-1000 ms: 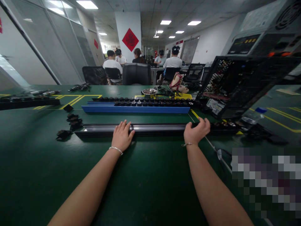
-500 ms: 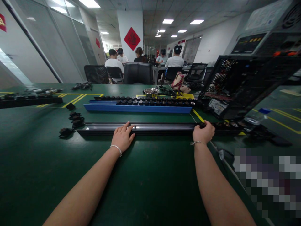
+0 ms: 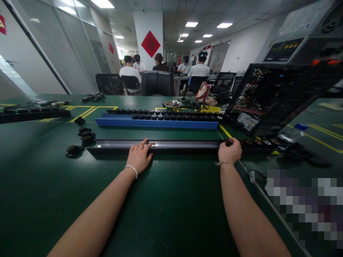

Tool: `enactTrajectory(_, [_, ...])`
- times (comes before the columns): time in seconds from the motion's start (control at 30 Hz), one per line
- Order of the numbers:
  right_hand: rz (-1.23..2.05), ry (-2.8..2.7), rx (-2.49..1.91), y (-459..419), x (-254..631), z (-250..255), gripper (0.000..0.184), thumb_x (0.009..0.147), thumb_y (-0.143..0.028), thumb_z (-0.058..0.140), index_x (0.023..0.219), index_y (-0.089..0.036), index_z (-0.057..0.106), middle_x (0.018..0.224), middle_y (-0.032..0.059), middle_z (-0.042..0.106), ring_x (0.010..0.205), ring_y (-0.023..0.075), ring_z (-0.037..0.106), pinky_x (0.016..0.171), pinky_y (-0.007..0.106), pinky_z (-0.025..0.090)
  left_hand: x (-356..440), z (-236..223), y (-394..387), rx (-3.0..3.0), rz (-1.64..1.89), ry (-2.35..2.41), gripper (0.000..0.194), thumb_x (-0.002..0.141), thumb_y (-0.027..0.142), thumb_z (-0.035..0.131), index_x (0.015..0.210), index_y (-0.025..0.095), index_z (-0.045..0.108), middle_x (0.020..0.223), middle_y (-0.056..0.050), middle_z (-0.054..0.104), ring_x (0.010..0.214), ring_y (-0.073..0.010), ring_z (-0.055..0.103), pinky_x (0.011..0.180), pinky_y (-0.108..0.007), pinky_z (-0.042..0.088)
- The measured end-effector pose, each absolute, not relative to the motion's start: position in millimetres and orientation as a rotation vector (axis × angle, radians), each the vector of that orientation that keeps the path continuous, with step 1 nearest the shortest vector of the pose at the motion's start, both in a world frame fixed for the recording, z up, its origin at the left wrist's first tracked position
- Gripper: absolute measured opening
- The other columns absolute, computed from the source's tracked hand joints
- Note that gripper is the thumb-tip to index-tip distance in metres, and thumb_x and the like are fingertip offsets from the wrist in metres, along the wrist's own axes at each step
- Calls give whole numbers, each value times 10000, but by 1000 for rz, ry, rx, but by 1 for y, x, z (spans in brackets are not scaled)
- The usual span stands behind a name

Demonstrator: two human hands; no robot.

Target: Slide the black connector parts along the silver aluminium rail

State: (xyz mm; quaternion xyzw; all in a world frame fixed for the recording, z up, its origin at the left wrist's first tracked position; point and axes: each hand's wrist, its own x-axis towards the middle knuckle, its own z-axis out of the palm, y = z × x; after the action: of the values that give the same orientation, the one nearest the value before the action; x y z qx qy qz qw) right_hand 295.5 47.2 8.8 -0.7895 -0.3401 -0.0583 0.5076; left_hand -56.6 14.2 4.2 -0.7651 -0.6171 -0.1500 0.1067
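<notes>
A long black channel rail (image 3: 184, 146) with a shiny inner face lies across the green table in front of me. My left hand (image 3: 138, 157) rests on its left half, fingers spread over the near edge and nothing gripped. At the rail's right part, my right hand (image 3: 229, 151) is closed around a small black part (image 3: 228, 142), mostly hidden by the fingers. To the right of that hand, several similar dark parts (image 3: 257, 142) sit in a row along the rail. Loose black parts (image 3: 87, 136) are grouped by the rail's left end.
Behind lies a blue rail (image 3: 158, 123) filled partly with black parts. A metal bowl (image 3: 172, 104) stands farther back. An open computer case (image 3: 270, 100) rises at the right, and another black rail (image 3: 34, 115) is at the left. People sit in the background.
My right hand has shifted slightly left along the rail. My left hand stays nearly where it was on the rail.
</notes>
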Motion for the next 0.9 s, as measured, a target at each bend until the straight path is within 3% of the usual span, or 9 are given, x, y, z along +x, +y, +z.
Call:
enactTrajectory(0.37, [-141, -858, -1930, 46, 294, 9, 345, 650, -222, 529, 988, -188, 593, 978, 78, 626, 923, 246, 539, 879, 409, 379, -58, 2, 15, -2240, -443, -1798, 428, 825, 343, 464, 1247, 278, 494, 1422, -49, 413, 1164, -235, 493, 973, -398, 339])
enactTrajectory(0.6, [-210, -821, -2013, 43, 293, 8, 391, 603, -264, 579, 986, -190, 600, 1029, 105, 618, 1007, 304, 487, 882, 455, 366, -58, 3, 14, -2248, -445, -1813, 418, 819, 333, 466, 1231, 276, 507, 1433, -41, 397, 1171, -235, 487, 982, -398, 329])
enactTrajectory(0.9, [-218, -882, -1949, 43, 290, 6, 341, 607, -279, 573, 936, -195, 588, 938, 87, 634, 974, 301, 494, 894, 462, 346, -57, 5, 13, -2270, -454, -1835, 418, 805, 320, 467, 1218, 273, 515, 1439, -44, 387, 1170, -242, 483, 986, -408, 325])
